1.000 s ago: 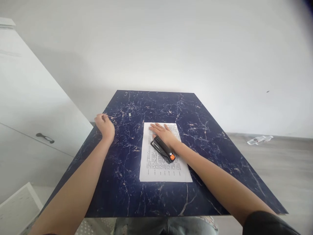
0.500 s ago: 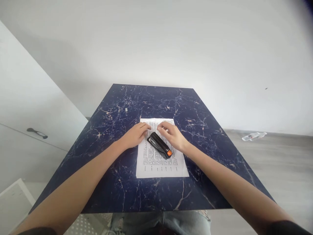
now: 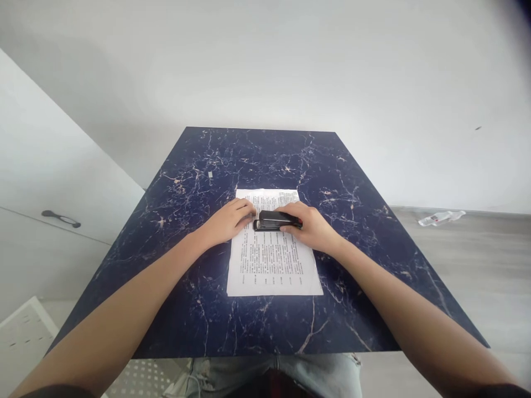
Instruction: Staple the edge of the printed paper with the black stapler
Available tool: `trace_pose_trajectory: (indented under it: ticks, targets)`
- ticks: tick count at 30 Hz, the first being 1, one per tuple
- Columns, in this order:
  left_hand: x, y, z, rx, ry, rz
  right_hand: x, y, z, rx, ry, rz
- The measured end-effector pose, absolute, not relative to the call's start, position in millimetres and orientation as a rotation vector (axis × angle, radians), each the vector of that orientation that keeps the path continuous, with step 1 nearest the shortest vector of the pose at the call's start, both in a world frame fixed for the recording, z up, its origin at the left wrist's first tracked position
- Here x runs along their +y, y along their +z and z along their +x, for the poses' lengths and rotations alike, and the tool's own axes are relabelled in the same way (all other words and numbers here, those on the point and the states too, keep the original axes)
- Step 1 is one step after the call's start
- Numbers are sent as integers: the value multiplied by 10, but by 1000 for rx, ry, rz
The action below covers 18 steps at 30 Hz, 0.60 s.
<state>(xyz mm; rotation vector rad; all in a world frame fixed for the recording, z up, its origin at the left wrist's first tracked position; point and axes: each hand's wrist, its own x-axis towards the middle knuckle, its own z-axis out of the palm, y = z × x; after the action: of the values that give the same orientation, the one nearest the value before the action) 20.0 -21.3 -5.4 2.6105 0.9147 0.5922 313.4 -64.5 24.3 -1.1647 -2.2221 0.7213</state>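
Observation:
A black stapler (image 3: pixel 267 215) lies level over the printed paper sheets (image 3: pixel 269 271), its jaw end pointing left. My right hand (image 3: pixel 311 224) is closed around its rear end, fingers on the far side and thumb on the near side. At the stapler's jaw end is my left hand (image 3: pixel 228 220), lying on the left edge of the sheets. Its fingers are bent, with a gap between them and the thumb. Whether its fingertips touch the stapler, I cannot tell.
The sheets lie on a dark blue marbled table (image 3: pixel 265 326). A small pale scrap (image 3: pixel 210 174) is on it, far left. A white cabinet with a dark handle (image 3: pixel 61 219) stands at the left. On the floor to the right lies a clear plastic bottle (image 3: pixel 442 218).
My right hand has taken hold of the stapler, which has turned from slanting to nearly crosswise, farther up the page. My left hand has stayed almost where it was. The view has shifted slightly.

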Motion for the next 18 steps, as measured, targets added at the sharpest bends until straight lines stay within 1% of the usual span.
trace_pose_trajectory:
  ticks: [5,8,11,18]
  targets:
    - [-205,-62,196,917,594,2607,-574,268,3333,-1863,1269,-1036]
    - [-200,-54,183,920,588,2572,-557,247,3388,-1729,1489,-931]
    - [-181,-50,154,942,585,2503,-532,186,3401,-1671,1613,-939]
    - [-129,-71,127,1025,697,2315,-452,64,3474,-1561,1678,-974]
